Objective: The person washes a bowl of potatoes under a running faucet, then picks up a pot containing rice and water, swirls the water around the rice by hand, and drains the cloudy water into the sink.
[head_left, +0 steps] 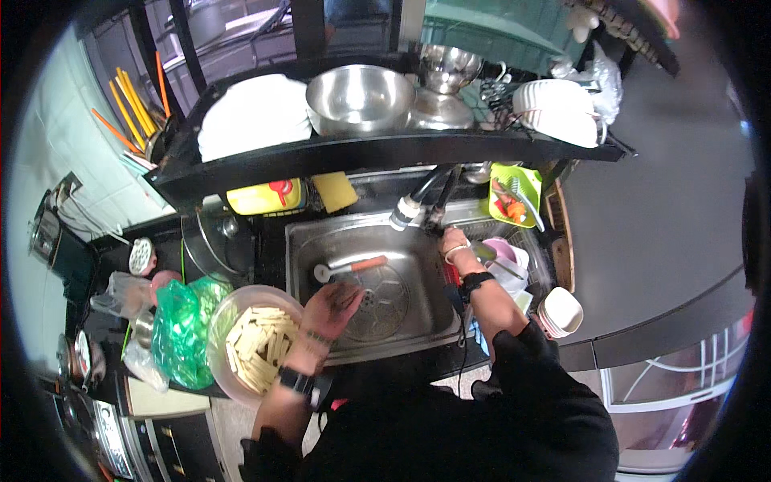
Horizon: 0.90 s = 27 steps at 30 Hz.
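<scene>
Holds bare L hand open over rectangular stainless-steel sink, nr orange-handled utensil lying inside. Has bare R hand partly curled by base of black, pale-tipped faucet at sink's back edge; can't tell if gripping.

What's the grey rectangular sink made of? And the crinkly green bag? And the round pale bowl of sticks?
Grey sink: probably stainless steel, from its silvery sheen. Green bag: thin, glossy plastic, seemingly, from its shiny folds. Pale bowl: smooth, cloudy, perhaps plastic.
</scene>
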Tool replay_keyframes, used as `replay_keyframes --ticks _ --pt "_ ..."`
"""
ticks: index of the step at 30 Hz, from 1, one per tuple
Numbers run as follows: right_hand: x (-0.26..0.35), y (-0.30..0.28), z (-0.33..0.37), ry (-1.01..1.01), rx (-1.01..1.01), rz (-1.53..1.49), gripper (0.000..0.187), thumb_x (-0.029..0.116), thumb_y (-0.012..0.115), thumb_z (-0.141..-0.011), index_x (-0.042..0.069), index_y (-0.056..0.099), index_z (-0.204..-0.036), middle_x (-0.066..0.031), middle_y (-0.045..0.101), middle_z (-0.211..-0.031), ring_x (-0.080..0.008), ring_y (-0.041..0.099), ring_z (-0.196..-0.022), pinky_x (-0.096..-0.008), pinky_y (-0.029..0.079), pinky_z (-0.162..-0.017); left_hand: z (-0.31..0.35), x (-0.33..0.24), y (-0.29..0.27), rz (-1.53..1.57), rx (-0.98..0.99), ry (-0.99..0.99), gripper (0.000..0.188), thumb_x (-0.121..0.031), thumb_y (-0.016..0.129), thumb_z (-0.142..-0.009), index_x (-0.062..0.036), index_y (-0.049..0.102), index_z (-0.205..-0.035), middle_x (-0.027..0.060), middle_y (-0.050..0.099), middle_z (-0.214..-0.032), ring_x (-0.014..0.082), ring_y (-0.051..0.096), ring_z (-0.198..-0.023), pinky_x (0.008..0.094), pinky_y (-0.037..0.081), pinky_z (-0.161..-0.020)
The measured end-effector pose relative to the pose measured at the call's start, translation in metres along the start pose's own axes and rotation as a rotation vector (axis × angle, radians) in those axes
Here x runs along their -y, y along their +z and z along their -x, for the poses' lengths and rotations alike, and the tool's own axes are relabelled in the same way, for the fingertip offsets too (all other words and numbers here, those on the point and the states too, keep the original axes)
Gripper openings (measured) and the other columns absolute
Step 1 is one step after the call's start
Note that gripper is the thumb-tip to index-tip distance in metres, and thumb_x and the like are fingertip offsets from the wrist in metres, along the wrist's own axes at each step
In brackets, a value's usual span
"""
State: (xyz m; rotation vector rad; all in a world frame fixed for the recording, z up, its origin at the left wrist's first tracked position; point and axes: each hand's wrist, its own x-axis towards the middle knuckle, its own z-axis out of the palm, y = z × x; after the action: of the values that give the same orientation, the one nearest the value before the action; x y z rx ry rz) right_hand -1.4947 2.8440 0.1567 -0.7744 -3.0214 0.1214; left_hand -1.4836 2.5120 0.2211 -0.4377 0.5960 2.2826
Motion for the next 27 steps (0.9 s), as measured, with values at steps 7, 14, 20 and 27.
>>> replay_keyframes --ticks 7,14,20,27 --pt "0.023 -0.025 0.008 -0.141 0.091 -0.004 0.015 0.008 0.050 -0.075 0.003 0.064 -0.075 -0.0203 0.063 -0.080 -0.0315 0.063 -0.078 -0.0372 0.051 -0.070 -0.077 0.018 0.030 -0.054 -0.201 0.045 0.025 -0.016 0.037 -0.090 0.0036 0.050 -0.100 0.0152 0.056 -0.097 0.0315 0.053 -0.092 0.0397 0.043 -0.088" --pt "0.074 -0.003 0.041 -0.351 0.045 -0.893 0.047 0.037 0.051 -0.083 -0.001 0.053 -0.110 -0.0178 0.056 -0.108 -0.0290 0.052 -0.104 -0.0342 0.039 -0.088 -0.130 0.020 -0.015 -2.311 -0.085 0.524 0.021 -0.017 0.057 -0.073 -0.0061 0.061 -0.090 0.0156 0.060 -0.081 0.0288 0.057 -0.077 0.0399 0.044 -0.068" --pt "0.139 -0.001 0.072 -0.086 0.720 -1.491 0.057 0.048 0.044 -0.086 0.001 0.048 -0.118 -0.0103 0.055 -0.103 -0.0235 0.051 -0.098 -0.0327 0.037 -0.086 -0.166 0.080 -0.047 -1.585 -0.255 0.136 0.024 -0.024 0.049 -0.080 -0.0060 0.062 -0.087 0.0141 0.060 -0.075 0.0283 0.058 -0.070 0.0396 0.045 -0.062" --pt "0.145 0.069 0.046 -0.017 0.890 -1.579 0.056 0.053 0.038 -0.087 0.004 0.051 -0.111 0.0004 0.050 -0.083 -0.0138 0.048 -0.079 -0.0323 0.040 -0.076 -0.186 0.087 -0.057 -0.911 -0.345 0.067 0.035 -0.033 0.045 -0.085 -0.0041 0.063 -0.086 0.0169 0.061 -0.082 0.0283 0.058 -0.078 0.0423 0.045 -0.068"
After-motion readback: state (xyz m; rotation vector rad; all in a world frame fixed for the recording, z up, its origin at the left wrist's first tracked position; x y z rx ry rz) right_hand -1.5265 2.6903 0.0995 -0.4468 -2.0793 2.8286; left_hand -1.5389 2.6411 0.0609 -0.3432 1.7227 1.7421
